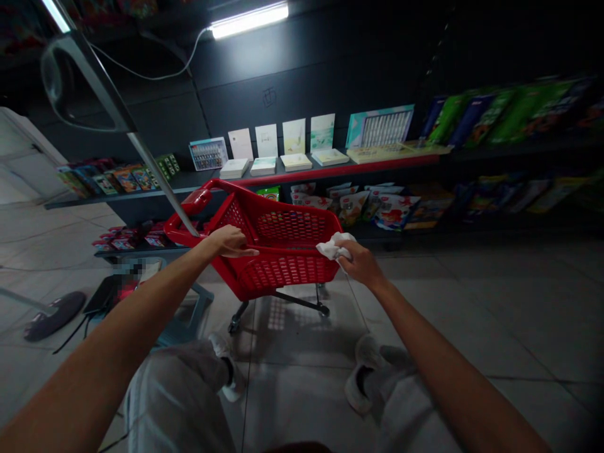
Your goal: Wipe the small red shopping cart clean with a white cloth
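Note:
A red plastic shopping cart [290, 269] stands crosswise in front of me, its handle on the left. My left hand [230, 241] is closed on the cart's near top rim close to the handle end, with the thumb stretched along the rim. At the cart's right end, my right hand [357, 257] is closed around a crumpled white cloth [336, 245], or possibly a tissue, held against the rim corner. The cart's basket shows no goods inside. Some fingers of both hands are hidden.
Behind the cart runs a dark shelf [278, 178] with upright books, boxed sets and snack packs. A metal pole [158, 173] slants past the handle. Left of me are a grey-blue stool [201, 308] and a round stand base [54, 316]. My shoes flank the cart's near side.

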Available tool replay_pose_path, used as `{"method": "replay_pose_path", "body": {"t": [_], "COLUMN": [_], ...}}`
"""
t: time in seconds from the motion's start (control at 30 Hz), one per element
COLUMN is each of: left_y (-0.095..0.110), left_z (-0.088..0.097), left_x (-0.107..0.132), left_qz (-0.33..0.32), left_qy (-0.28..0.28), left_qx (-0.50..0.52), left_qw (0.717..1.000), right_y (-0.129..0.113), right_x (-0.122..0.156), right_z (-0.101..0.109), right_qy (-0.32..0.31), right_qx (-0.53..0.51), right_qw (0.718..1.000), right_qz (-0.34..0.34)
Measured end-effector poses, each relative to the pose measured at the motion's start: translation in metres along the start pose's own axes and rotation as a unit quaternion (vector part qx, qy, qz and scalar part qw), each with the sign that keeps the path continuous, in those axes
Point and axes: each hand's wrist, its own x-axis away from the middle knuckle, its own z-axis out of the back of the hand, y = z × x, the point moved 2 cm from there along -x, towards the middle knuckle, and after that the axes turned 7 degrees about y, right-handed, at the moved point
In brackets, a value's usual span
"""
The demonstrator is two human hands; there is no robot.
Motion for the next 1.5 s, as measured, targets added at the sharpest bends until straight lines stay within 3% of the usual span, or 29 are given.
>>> {"method": "replay_pose_path", "body": {"t": [0.4, 0.73, 1.03, 1.3, 1.5], "left_y": [-0.014, -0.023, -0.034, -0.034, -0.045], "left_z": [-0.006, -0.013, -0.019, -0.024, -0.028], "left_x": [0.007, -0.004, -0.012, -0.018, -0.026], "left_qz": [-0.014, 0.063, 0.063, 0.150, 0.161], "left_qy": [0.032, 0.006, 0.010, -0.008, -0.048], "left_qx": [0.003, 0.005, 0.045, 0.059, 0.063], "left_qw": [0.999, 0.998, 0.997, 0.987, 0.984], "right_y": [0.002, -0.008, -0.010, -0.021, -0.038], "right_x": [0.003, 0.005, 0.010, 0.008, 0.013], "right_z": [0.006, 0.001, -0.010, -0.023, -0.023], "right_qy": [0.001, -0.008, 0.011, 0.025, 0.000], "right_qx": [0.009, 0.020, -0.018, -0.011, 0.010], "right_qw": [1.000, 1.000, 0.999, 1.000, 1.000], "right_qz": [0.003, 0.006, -0.024, 0.002, 0.030]}}
